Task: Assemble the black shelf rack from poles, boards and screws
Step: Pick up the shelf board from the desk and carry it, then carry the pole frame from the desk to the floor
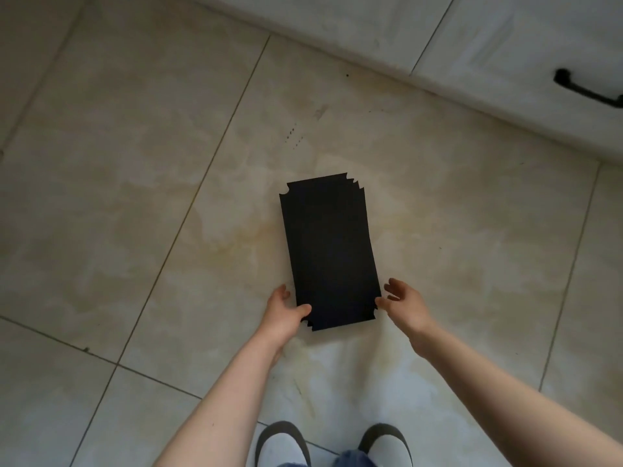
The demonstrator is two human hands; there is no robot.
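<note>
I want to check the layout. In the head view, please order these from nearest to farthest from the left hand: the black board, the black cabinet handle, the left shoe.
1. black board: the left hand holds its near left corner.
2. left shoe: on the floor below, toward the person.
3. cabinet handle: far upper right, on the white cabinet.

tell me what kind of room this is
Probably a home kitchen, seen from above at floor level: large beige floor tiles, and white cabinet fronts with a black pull handle along the far edge.
</note>
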